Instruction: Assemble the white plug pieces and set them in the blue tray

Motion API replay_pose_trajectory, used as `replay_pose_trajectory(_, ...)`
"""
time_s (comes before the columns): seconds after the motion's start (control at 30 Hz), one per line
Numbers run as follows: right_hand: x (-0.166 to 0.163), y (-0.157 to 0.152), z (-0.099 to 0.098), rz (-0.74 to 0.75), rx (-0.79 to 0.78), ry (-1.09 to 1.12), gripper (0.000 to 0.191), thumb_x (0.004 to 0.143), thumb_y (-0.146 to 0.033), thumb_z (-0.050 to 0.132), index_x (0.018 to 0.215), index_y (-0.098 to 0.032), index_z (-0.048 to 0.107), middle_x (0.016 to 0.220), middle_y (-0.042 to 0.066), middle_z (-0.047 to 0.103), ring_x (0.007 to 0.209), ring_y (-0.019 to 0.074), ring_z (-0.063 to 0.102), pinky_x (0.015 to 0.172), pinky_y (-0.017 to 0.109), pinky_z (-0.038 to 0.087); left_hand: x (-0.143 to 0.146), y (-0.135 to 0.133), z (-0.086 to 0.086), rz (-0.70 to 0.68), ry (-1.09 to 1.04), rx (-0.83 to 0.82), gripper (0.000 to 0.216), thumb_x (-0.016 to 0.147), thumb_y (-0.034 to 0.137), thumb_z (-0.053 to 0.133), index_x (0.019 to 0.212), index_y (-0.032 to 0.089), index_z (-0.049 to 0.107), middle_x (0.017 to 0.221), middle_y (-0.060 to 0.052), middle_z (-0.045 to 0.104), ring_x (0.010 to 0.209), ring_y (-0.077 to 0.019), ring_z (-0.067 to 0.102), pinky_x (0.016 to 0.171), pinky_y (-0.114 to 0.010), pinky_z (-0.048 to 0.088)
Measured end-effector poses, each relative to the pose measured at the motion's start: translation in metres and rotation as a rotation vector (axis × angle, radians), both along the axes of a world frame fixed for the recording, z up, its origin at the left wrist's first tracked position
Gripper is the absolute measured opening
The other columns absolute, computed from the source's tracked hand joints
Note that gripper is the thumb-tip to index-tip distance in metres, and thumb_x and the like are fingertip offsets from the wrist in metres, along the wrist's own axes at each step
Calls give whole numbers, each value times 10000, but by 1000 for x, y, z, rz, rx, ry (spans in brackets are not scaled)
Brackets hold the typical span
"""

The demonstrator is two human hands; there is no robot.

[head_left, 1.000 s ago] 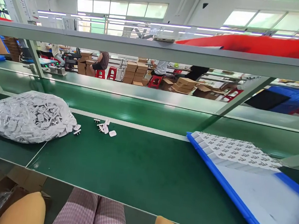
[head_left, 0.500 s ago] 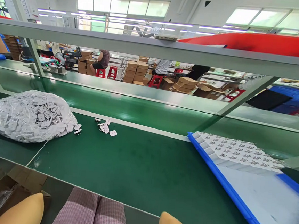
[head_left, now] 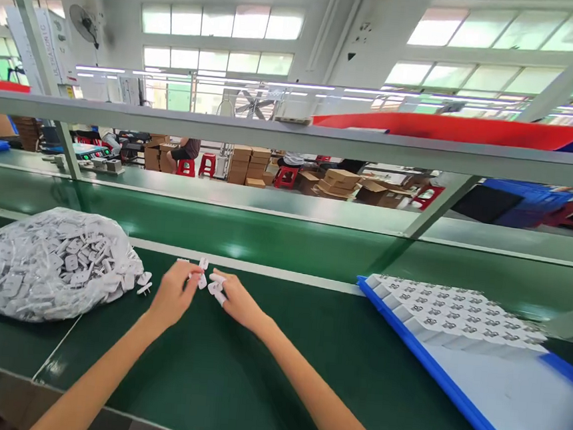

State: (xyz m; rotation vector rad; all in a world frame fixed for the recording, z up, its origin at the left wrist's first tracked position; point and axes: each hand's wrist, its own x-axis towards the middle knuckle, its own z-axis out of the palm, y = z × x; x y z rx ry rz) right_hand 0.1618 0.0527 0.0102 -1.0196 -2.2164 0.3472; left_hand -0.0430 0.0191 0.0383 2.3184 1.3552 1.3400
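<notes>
A small group of white plug pieces with metal pins lies on the green work surface. My left hand is at the left side of this group, its thumb and forefinger closing around one piece, which they partly hide. From the right, my right hand pinches a flat white plug piece between fingertips that wear white covers. Left of my hands sits a clear plastic bag full of similar plug pieces. A couple of loose pieces lie by its mouth.
On the right, a blue tray holds rows of white pieces with metal parts on a white sheet. A grey shelf beam crosses above the bench, held by slanted posts. Cartons, red stools and people are beyond.
Both hands have come up from below the bench edge and reached forward to the loose plug pieces. The camera view has tilted up, so the bench sits lower in the picture.
</notes>
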Motion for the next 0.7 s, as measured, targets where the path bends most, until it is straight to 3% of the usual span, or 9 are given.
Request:
replay_pose_trajectory(0.07, -2, 7, -14, 10, 0, -114, 323, 784, -57, 536, 1065, -195, 618, 1137, 90, 614, 1077, 235, 528, 905, 380, 435, 15, 17, -13, -84, 194, -33, 200, 889, 150, 407, 913, 184, 603, 898, -50, 604, 932, -201, 555, 853, -368, 475)
replay_pose_trajectory(0.13, -1, 10, -26, -28, 18, -137, 234, 784, -45, 523, 932, -187, 636, 969, 84, 641, 940, 222, 563, 812, 352, 465, 28, 30, -29, -113, 247, -30, 191, 827, 95, 437, 895, 180, 595, 892, -61, 598, 913, -218, 558, 839, -392, 484)
replay_pose_trajectory(0.2, 3, 9, -35, -79, 28, -113, 146, 800, -78, 531, 844, -184, 621, 854, 70, 621, 830, 209, 560, 736, 332, 474, 38, 37, -44, -129, 255, -22, 228, 798, 89, 463, 971, 181, 579, 965, -77, 590, 961, -236, 550, 861, -416, 481)
replay_pose_trajectory(0.3, 10, 2, -41, -149, -56, 102, 109, 805, -168, 576, 907, -195, 601, 844, 51, 600, 771, 192, 557, 689, 315, 481, 44, 32, -58, -169, 235, -57, 342, 802, 118, 476, 1133, 197, 511, 1092, -90, 560, 1048, -249, 527, 921, -440, 460)
replay_pose_trajectory(0.47, 11, -3, -43, -207, -249, 449, 181, 801, -229, 574, 980, -201, 571, 827, 23, 609, 682, 152, 558, 650, 290, 488, 43, 21, -65, -240, 214, -145, 424, 831, 177, 463, 1251, 221, 431, 1172, -103, 548, 1096, -273, 517, 941, -480, 451)
replay_pose_trajectory(0.7, 12, -10, -38, -131, -228, 371, 218, 711, -188, 649, 911, -199, 561, 809, -7, 568, 693, 132, 549, 656, 253, 474, 46, 26, -70, -295, 247, -204, 331, 868, 234, 423, 1184, 223, 524, 1118, -114, 587, 1060, -274, 556, 891, -447, 495)
